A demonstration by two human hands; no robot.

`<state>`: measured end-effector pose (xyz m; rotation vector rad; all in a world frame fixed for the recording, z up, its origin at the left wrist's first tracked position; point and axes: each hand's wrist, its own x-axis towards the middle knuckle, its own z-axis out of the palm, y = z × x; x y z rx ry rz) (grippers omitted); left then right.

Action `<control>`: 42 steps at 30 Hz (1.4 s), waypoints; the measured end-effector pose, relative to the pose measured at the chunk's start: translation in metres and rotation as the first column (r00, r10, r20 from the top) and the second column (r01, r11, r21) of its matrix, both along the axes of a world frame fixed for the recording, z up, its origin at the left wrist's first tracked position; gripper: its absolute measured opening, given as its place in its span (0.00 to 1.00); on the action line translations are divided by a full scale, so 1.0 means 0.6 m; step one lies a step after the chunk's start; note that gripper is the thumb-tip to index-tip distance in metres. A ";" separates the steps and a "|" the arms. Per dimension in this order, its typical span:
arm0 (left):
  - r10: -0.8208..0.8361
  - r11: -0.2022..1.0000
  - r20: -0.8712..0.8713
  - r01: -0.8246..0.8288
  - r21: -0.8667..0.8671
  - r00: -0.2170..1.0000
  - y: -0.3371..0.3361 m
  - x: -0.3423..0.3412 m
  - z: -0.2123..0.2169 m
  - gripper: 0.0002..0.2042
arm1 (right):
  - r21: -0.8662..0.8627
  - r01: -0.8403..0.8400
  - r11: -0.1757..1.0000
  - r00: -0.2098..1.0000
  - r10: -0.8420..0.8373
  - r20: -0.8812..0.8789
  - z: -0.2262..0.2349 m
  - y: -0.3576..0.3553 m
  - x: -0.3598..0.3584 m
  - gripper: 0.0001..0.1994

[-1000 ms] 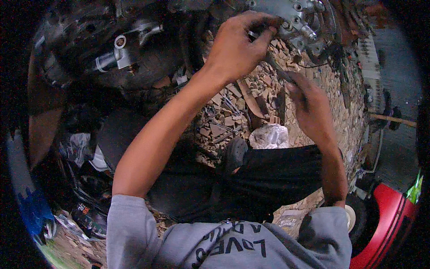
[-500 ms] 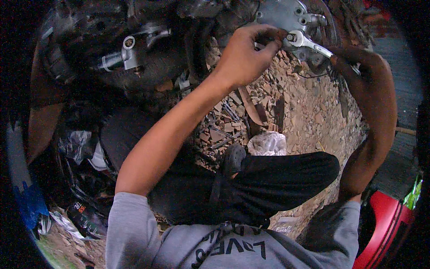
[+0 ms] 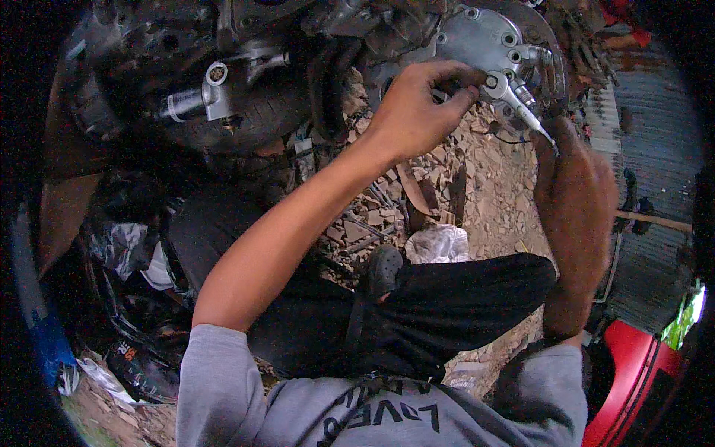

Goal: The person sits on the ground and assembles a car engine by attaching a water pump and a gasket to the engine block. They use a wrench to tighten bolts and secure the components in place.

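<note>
A silver ring wrench point(image 3: 521, 109) has its ring end around a bolt on the lower edge of a round grey metal cover point(image 3: 477, 36), at the upper right. My left hand point(image 3: 424, 108) is closed, thumb and forefinger pinching at the left side of the ring end. What lies between its fingertips is mostly hidden. At the lower end of the handle my right hand point(image 3: 573, 179) has its fingers curled on the wrench, slightly blurred. More bolt holes show around the cover's rim.
A dark tyre point(image 3: 261, 112) and a silver metal part point(image 3: 217, 93) are at the upper left. Broken stones, several tools and a crumpled clear plastic bag point(image 3: 438, 244) lie on the ground before my legs. A red panel point(image 3: 633, 372) stands at the lower right, near corrugated sheeting point(image 3: 655, 149).
My right hand has swung down toward me with the wrench handle, which now slopes more steeply. My left hand remains by the ring end. The whole view has shifted slightly.
</note>
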<state>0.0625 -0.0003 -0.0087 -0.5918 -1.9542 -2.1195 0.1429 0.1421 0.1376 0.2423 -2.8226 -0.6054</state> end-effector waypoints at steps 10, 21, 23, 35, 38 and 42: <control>-0.051 0.999 0.009 0.051 0.015 0.999 0.005 0.006 0.020 0.16 | -0.713 0.054 0.700 0.994 0.030 0.105 -0.207 0.016 -0.014 0.10; 0.182 0.969 -0.107 -0.197 -0.152 0.978 0.041 0.018 0.066 0.13 | -0.765 -0.257 0.591 0.961 0.239 -0.139 -0.400 0.040 -0.002 0.15; 0.188 0.977 -0.127 -0.198 -0.078 0.974 0.043 0.012 0.054 0.13 | -0.700 -0.265 0.663 0.942 0.334 -0.040 -0.460 0.059 0.016 0.15; 0.313 0.949 -0.040 -0.314 -0.029 0.949 0.069 0.016 0.040 0.13 | -0.512 0.572 0.641 0.700 -0.055 0.712 -0.793 0.179 0.130 0.13; 0.243 0.970 -0.013 -0.242 0.034 0.970 0.071 0.010 0.027 0.13 | -0.459 0.696 0.552 0.674 -0.284 0.682 -0.766 0.207 0.133 0.17; -0.031 0.992 0.007 0.030 0.125 0.999 0.063 0.044 0.057 0.12 | -0.454 0.690 0.564 0.665 -0.245 0.706 -0.795 0.271 0.157 0.22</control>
